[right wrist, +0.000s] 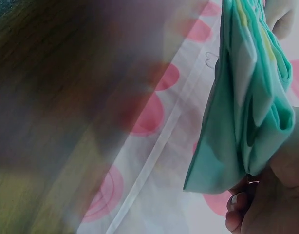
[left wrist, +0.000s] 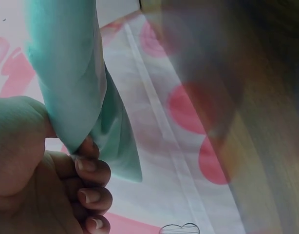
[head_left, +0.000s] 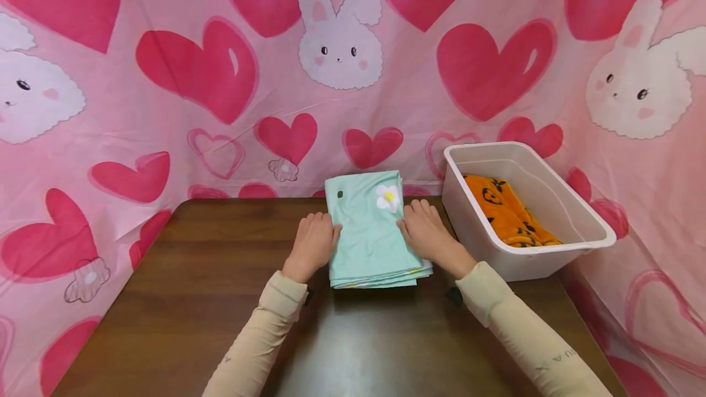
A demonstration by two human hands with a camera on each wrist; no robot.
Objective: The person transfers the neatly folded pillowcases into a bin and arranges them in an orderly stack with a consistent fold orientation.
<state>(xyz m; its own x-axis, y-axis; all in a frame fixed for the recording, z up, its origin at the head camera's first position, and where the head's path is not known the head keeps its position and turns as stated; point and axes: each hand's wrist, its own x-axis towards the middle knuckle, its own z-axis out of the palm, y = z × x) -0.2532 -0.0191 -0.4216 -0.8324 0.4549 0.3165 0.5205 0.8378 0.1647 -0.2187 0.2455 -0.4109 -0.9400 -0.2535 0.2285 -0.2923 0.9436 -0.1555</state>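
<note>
A mint-green cloth (head_left: 364, 231), folded into a layered rectangle with a white flower print, is held up off the table between both hands. My left hand (head_left: 314, 242) pinches its left edge; in the left wrist view the thumb and curled fingers (left wrist: 93, 195) close on the fabric (left wrist: 71, 73). My right hand (head_left: 432, 233) grips the right edge, thumb on the front face. Several stacked folds of the cloth (right wrist: 247, 97) show in the right wrist view, with the right hand (right wrist: 276, 195) at their lower end; part of its grip is hidden by the fabric.
A white plastic bin (head_left: 529, 256) stands at the right on the brown wooden table (head_left: 220, 311). Inside it lies an orange cloth (head_left: 507, 210) with dark prints. A pink curtain (head_left: 265, 97) with hearts and bunnies hangs behind the table and along its sides.
</note>
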